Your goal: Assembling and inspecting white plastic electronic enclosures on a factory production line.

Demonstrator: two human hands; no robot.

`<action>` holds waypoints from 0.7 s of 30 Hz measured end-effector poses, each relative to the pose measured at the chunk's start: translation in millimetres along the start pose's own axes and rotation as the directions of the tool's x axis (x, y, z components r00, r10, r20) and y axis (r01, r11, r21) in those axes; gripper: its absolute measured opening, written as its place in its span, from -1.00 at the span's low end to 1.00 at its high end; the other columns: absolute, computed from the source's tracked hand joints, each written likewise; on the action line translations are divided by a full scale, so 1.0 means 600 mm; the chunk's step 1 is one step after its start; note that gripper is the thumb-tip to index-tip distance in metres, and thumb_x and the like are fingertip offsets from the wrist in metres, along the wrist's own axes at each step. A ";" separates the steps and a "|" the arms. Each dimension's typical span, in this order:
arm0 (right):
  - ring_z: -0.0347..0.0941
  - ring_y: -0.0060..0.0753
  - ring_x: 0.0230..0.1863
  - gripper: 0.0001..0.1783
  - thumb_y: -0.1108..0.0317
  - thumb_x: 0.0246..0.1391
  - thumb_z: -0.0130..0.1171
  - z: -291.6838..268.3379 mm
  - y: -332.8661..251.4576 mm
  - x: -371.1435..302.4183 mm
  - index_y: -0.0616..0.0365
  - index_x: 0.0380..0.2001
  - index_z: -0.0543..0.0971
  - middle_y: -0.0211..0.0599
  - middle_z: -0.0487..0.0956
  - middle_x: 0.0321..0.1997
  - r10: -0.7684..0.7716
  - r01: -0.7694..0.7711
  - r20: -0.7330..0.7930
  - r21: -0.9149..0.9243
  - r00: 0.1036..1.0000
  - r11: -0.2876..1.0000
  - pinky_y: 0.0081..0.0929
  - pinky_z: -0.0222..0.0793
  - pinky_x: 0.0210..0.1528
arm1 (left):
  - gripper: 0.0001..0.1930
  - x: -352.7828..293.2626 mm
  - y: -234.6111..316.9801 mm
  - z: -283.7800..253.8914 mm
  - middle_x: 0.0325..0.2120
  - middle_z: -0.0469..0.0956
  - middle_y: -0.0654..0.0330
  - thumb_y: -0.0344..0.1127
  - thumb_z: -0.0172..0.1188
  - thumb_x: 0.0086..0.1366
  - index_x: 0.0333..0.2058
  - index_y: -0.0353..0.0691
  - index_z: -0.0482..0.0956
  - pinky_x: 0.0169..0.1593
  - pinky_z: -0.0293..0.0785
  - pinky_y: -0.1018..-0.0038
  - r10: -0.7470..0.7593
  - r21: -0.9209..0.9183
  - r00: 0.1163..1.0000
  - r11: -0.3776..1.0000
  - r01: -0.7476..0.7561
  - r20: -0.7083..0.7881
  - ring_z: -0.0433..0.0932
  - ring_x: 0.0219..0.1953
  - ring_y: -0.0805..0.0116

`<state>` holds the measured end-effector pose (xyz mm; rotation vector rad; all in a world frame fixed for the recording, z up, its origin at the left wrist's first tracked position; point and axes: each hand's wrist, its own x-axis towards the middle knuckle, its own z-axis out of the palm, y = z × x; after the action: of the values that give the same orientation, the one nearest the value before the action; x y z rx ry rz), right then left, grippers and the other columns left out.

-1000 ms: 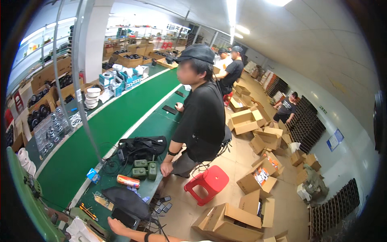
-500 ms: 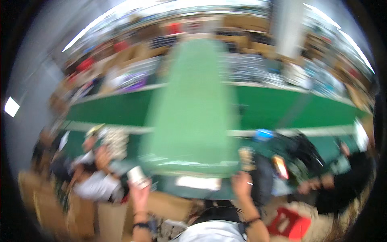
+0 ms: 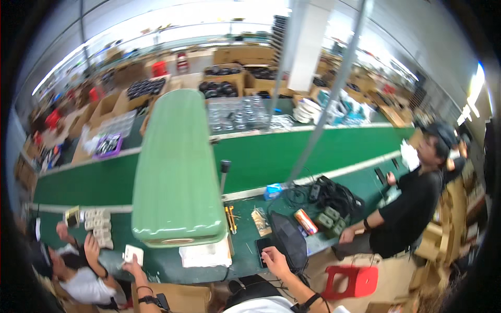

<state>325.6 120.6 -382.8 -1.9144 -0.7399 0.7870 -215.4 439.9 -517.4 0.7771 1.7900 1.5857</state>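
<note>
In my left hand (image 3: 134, 266) is a small white square device (image 3: 133, 254), held by its near edge above the green bench. My right hand (image 3: 275, 261) is loosely bent, its fingertips at the side of a black smartphone (image 3: 264, 245) lying on the bench; whether they touch it is unclear. Just left of the phone lies a white cloth or paper (image 3: 206, 255). Over the bench, between and beyond my hands, extends a long, rounded, pale green panel (image 3: 177, 172) with a glossy near end.
A green conveyor belt (image 3: 292, 146) runs across behind the bench (image 3: 240, 268). To my right are a black bag (image 3: 287, 237), cables (image 3: 334, 195), a red stool (image 3: 350, 281) and a person in black (image 3: 404, 214). At left, another person (image 3: 88, 281) works beside stacked beige parts (image 3: 98, 224).
My view has swung to the right and sharpened, so the green panel now sits further left. The white device stays in my left hand; my right hand now appears beside the phone.
</note>
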 end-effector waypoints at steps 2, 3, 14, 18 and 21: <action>0.61 -0.41 -0.35 -0.70 0.23 0.31 0.18 -0.014 -0.012 -0.011 0.26 -0.08 0.54 -0.17 0.65 -0.37 -0.052 0.052 -0.001 0.008 0.999 0.999 -0.40 0.51 -0.24 | -0.35 -0.014 -0.008 0.055 0.09 0.38 -0.11 -0.62 0.43 0.10 0.04 -0.33 0.17 0.13 0.55 0.28 0.153 0.207 0.988 0.968 -0.145 -0.022 0.52 0.05 0.13; 0.61 -0.41 -0.35 -0.70 0.23 0.31 0.18 -0.020 -0.006 -0.023 0.26 -0.08 0.54 -0.17 0.65 -0.37 -0.037 0.037 -0.039 0.015 0.999 0.999 -0.40 0.51 -0.24 | -0.35 -0.021 -0.009 0.066 0.09 0.38 -0.11 -0.62 0.43 0.10 0.04 -0.33 0.17 0.13 0.55 0.28 0.156 0.203 0.988 0.967 -0.157 0.020 0.52 0.05 0.13; 0.51 -0.60 -0.34 -0.82 0.33 0.39 0.07 -0.011 0.022 -0.027 0.22 -0.17 0.55 -0.36 0.61 -0.36 -0.074 0.034 0.184 0.209 0.980 0.977 -0.55 0.48 -0.26 | -0.51 -0.079 0.078 -0.078 -0.09 0.61 0.01 -0.47 0.28 0.26 0.15 -0.50 0.42 0.00 0.56 0.38 0.035 0.344 0.855 0.906 -0.246 0.518 0.61 -0.08 0.29; 0.51 -0.61 -0.32 -0.80 0.30 0.40 0.07 -0.041 0.073 -0.039 0.22 -0.18 0.55 -0.39 0.61 -0.34 0.062 -0.095 0.191 0.174 0.980 0.980 -0.57 0.46 -0.23 | -0.45 -0.302 0.187 -0.094 -0.08 0.48 0.09 -0.42 0.19 0.33 0.21 -0.36 0.19 -0.15 0.61 0.36 -0.256 0.039 0.871 0.964 0.265 0.420 0.57 -0.24 0.34; 0.50 -0.63 -0.32 -0.81 0.31 0.39 0.08 -0.030 0.094 -0.041 0.23 -0.22 0.55 -0.40 0.60 -0.34 0.070 -0.119 0.249 0.188 0.966 0.975 -0.60 0.45 -0.23 | -0.76 -0.372 0.147 -0.255 -0.30 0.50 0.20 -0.42 0.05 0.34 -0.03 -0.22 0.40 -0.27 0.56 0.44 -0.292 0.160 0.892 0.955 0.250 0.345 0.55 -0.35 0.41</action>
<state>334.1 69.6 -420.8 -1.6990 -0.6890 1.1268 -188.6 181.3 -401.5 0.7756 1.6372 1.0848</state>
